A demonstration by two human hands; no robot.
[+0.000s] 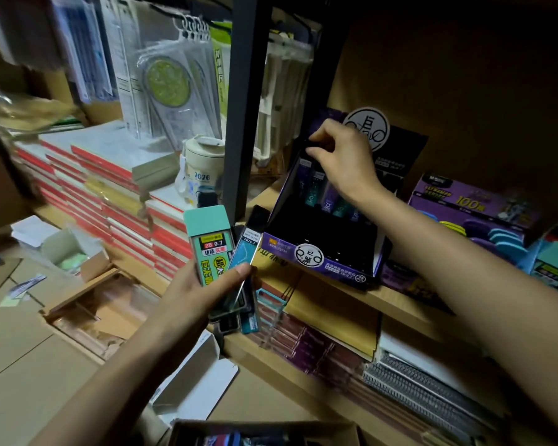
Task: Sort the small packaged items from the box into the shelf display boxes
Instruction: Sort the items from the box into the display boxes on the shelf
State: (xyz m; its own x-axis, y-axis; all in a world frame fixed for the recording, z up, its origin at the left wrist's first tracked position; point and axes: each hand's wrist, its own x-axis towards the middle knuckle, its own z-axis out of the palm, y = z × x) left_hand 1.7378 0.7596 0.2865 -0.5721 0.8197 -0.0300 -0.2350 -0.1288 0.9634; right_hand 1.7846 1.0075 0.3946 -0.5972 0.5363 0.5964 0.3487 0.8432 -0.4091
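My left hand (203, 288) grips several lead packs (211, 249), fanned. My right hand (342, 156) pinches a dark pack (304, 162) in the purple display box (319, 262) on the shelf (384, 297), beside standing packs (329, 197).

The left hand (194, 294) and right hand (342, 156) are bare; the left forearm (126, 365) and right forearm (464, 268) are uncovered along all of their visible length.

The cardboard box (271, 425) is cut off by the bottom edge, its contents blurred.
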